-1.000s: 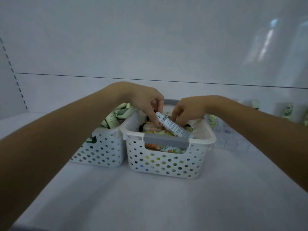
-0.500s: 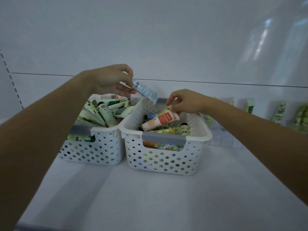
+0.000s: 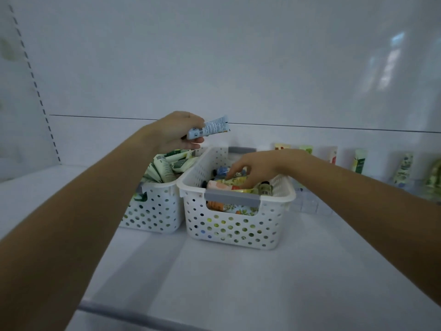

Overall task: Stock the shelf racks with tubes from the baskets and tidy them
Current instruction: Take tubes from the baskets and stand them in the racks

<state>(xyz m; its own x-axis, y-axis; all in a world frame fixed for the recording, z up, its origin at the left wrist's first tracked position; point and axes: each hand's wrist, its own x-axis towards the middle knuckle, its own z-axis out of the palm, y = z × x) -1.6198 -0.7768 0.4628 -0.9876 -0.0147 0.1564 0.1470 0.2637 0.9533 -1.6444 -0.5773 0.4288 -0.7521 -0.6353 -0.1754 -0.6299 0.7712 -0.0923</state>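
The left hand (image 3: 175,131) is now gripping the tube (image 3: 210,127) higher, up and left of the right hand (image 3: 257,167) — one picked, ready for the rack (image 3: 307,205). The right hand is dipping back into the basket (image 3: 238,232), fingers (image 3: 235,169) among the rest (grip impossible to tell). The tube's small print is showing, but it is unreadable.

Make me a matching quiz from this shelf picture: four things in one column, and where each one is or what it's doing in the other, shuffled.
1. left hand
2. right hand
3. green-and-white tubes
4. standing tubes

A. in the left basket
B. upright along the back wall
C. holding a pale blue tube above the baskets
D. reaching into the right basket

Pairs: 1-C, 2-D, 3-A, 4-B
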